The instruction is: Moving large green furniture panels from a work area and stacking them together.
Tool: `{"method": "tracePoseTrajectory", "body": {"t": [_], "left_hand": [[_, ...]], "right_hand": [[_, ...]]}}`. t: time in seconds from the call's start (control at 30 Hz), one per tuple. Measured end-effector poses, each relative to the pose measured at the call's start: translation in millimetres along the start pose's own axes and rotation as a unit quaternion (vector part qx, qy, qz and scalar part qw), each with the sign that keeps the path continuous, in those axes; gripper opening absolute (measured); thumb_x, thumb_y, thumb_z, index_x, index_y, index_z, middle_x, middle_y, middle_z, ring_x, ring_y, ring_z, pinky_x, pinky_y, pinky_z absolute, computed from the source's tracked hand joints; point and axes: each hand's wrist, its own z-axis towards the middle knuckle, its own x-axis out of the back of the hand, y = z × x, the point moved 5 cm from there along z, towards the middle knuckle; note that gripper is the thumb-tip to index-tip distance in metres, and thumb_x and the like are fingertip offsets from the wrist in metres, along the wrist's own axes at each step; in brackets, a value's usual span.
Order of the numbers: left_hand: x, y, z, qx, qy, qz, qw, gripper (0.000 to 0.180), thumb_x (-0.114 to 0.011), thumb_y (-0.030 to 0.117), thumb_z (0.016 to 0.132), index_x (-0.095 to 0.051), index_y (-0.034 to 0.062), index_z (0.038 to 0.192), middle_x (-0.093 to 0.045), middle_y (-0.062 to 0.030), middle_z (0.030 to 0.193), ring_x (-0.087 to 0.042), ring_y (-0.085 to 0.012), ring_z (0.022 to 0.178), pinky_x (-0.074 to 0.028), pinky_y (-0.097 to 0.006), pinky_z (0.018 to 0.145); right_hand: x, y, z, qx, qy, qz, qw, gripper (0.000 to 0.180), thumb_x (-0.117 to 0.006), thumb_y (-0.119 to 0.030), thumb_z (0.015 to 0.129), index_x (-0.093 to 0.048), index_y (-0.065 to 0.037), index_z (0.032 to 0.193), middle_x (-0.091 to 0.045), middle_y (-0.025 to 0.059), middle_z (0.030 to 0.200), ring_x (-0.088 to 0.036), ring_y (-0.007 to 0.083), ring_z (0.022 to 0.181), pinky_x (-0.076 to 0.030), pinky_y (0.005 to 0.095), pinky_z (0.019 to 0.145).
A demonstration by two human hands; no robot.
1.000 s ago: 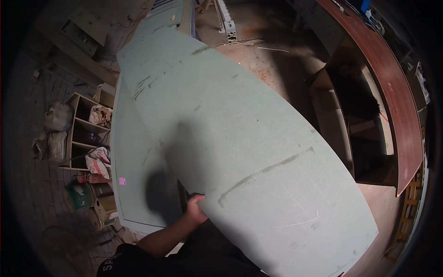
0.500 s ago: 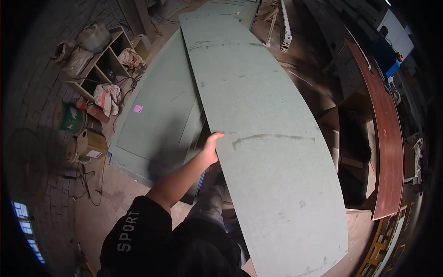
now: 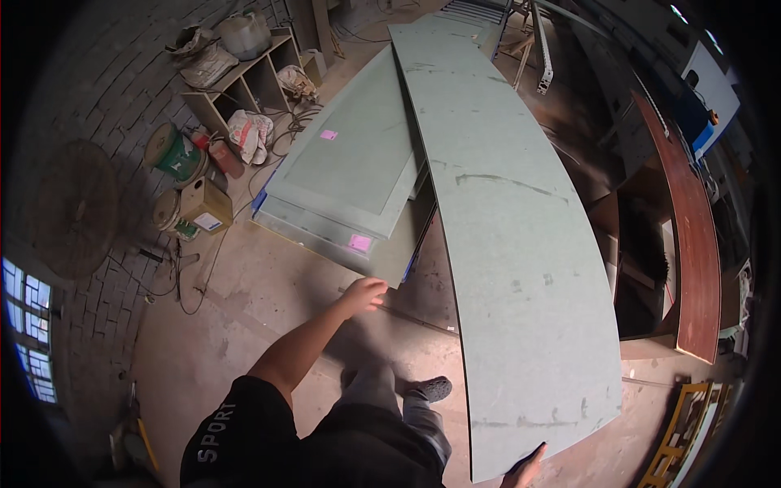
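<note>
Board first: the long grey-green panel (image 3: 504, 236) you are handling runs from the far end of the workshop down to your right hip, its surface scuffed with pale scratches, raised above the floor rather than lying on it. Your right hand (image 3: 527, 470) meets its near edge at the bottom of the view; only some fingers show, curled at the corner, so whether they grip or merely steady it cannot be told. Your left hand (image 3: 363, 294) hangs free over the concrete floor (image 3: 244, 325), fingers loosely bent, touching nothing, well short of the panel's left edge.

By the look of it, you are mid-carry, moving this sheet off or past the stack of matching boards (image 3: 350, 171) that lies flat just to its left, pink labels on two of them. With one hand off, the sheet is likely poorly balanced. Bring your left hand back onto the long edge before you shift it further, and watch your foot (image 3: 427, 389) beneath it.

Beyond the stack stand a wooden shelf unit (image 3: 244, 77) with sacks, a cardboard box (image 3: 205, 207) and a green cable reel (image 3: 172, 152). On your right runs a reddish-brown wooden panel (image 3: 691, 244).
</note>
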Motion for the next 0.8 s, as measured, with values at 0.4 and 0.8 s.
{"method": "tracePoseTrajectory", "body": {"t": [0.4,0.8], "left_hand": [[365.1,-298.1,-226.2,0.201,0.207,-0.059,0.956,0.029,-0.063,0.029,0.083,-0.063,0.0123,0.106,-0.061,-0.0021,0.090,-0.062,-0.0182,0.072,-0.051,-0.033,0.055],[496.0,40.2,75.3,-0.234,0.181,0.294,0.909,0.048,-0.065,0.028,0.082,-0.057,0.0016,0.120,-0.063,-0.0191,0.113,-0.061,-0.0311,0.105,-0.047,-0.037,0.091]], "right_hand": [[-191.9,91.0,-182.2,-0.065,0.085,0.130,0.986,0.077,-0.052,-0.059,0.088,-0.045,0.005,0.130,-0.051,0.0138,0.131,-0.052,0.0266,0.115,-0.042,0.0371,0.096],[-323.4,229.7,-279.1,-0.075,0.090,0.249,0.961,0.070,-0.045,-0.056,0.092,-0.044,0.000,0.134,-0.049,0.0107,0.135,-0.050,0.0269,0.118,-0.039,0.0375,0.101]]}}
